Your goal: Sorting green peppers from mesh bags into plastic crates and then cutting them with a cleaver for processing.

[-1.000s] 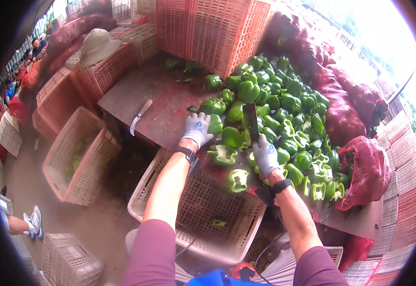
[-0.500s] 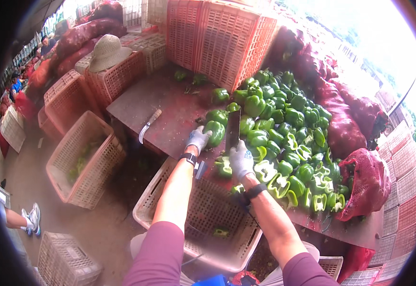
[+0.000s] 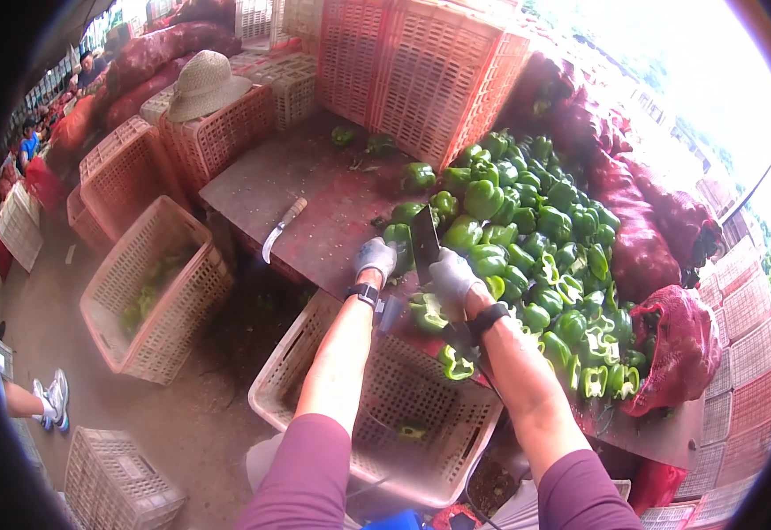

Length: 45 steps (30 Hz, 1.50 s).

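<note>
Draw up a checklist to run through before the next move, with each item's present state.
1. Gloved right hand gripping the broad, dark metal knife: ok.
2. Gloved left hand holding the glossy green bell pepper firmly: cannot tell; it sits at the pepper's left side.
3. Left hand apart from the knife: ok; the pepper shows between them.
4. Curved metal knife with tan handle away from both hands: ok.
5. Flat reddish-brown tabletop clear of other peppers: not ok; many are heaped there.
</note>
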{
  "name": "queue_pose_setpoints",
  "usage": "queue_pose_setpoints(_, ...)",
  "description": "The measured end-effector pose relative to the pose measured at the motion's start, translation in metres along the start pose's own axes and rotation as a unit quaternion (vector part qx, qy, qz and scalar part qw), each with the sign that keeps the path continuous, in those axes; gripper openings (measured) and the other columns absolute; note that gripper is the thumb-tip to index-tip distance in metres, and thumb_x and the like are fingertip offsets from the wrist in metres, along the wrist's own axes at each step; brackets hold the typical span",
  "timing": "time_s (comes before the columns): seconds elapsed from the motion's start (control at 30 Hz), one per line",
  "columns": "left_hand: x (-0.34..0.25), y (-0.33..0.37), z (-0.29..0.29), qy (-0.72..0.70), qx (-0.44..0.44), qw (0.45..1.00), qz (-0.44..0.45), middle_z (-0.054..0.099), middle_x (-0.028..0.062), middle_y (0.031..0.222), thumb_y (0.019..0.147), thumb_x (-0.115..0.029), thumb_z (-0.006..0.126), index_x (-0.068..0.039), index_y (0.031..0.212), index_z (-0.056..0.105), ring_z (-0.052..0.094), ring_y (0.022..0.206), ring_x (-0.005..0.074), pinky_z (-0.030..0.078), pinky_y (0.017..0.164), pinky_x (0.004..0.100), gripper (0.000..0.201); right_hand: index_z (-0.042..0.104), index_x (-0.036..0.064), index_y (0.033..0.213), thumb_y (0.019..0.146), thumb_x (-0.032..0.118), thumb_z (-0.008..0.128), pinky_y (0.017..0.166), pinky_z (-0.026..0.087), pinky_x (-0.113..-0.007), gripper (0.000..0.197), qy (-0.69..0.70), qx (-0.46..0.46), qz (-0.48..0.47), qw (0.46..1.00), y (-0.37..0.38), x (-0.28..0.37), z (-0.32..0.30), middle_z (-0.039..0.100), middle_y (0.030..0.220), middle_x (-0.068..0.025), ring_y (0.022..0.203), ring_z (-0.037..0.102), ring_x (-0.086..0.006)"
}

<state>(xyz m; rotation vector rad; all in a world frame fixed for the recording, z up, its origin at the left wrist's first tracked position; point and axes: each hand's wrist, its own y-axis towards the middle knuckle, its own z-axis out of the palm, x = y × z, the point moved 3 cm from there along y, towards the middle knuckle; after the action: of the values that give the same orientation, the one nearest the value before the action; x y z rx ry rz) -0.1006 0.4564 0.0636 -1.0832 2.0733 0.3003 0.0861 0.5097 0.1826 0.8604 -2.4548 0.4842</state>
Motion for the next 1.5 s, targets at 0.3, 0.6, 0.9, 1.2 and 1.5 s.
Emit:
queue_pose_setpoints(0.3,0.011,0.001,0.017,-0.071,0.002,0.997,0.025,0.07,0.0301,0.115,0.098,-0.041,0.056,0.001,0.115,0.071,0.064,0.113,0.0474,0.051,0.096,0.0519,0.047,0.059,-0.0033,0.127,0.098,0.019,0.049,0.096,0.054,-0.048,0.038,-0.083,0.058,0.019,0.995,0.044,-0.004,0.046,0.07,0.119,-0.0299,0.115,0.069,-0.0408)
queue_pose_setpoints(0.6,0.039,-0.035,-0.002,-0.106,-0.102,0.989,-0.028,0.072,0.0289,0.109,0.1,-0.049,0.057,0.001,0.116,0.071,0.069,0.108,0.0456,0.053,0.091,0.051,0.054,0.067,-0.0016,0.124,0.1,0.022,0.05,0.093,0.057,-0.048,0.038,-0.158,0.082,-0.038,0.983,0.006,0.039,0.032,0.072,0.117,-0.0265,0.113,0.07,-0.0383)
queue_pose_setpoints(0.9,-0.003,-0.043,-0.021,-0.018,0.032,0.998,-0.05,0.057,0.0293,0.142,0.095,-0.063,0.055,-0.003,0.147,0.044,0.058,0.13,0.0443,0.048,0.106,0.0538,0.08,0.068,-0.0062,0.118,0.1,0.026,0.052,0.086,0.057,-0.046,0.04,-0.092,0.148,-0.054,0.983,0.031,0.009,0.047,0.075,0.105,-0.0247,0.1,0.074,-0.038)
queue_pose_setpoints(1.2,0.03,-0.071,-0.029,0.033,-0.205,0.976,0.071,0.066,0.0232,0.112,0.102,-0.049,0.051,-0.007,0.121,0.062,0.062,0.109,0.044,0.049,0.093,0.0528,0.048,0.055,0.004,0.108,0.097,0.021,0.054,0.074,0.054,-0.056,0.02,-0.124,-0.073,-0.153,0.978,-0.005,-0.011,-0.016,0.071,0.083,-0.0247,0.082,0.07,-0.0464)
queue_pose_setpoints(1.5,0.046,-0.072,-0.018,0.152,-0.31,0.919,0.189,0.065,0.0149,0.095,0.103,-0.045,0.046,-0.009,0.095,0.068,0.06,0.096,0.0375,0.048,0.083,0.0509,0.042,0.054,0.0,0.131,0.1,0.014,0.044,0.092,0.054,-0.054,0.036,-0.154,-0.068,0.009,0.986,0.116,-0.015,-0.035,0.069,0.115,-0.0329,0.111,0.068,-0.0447)
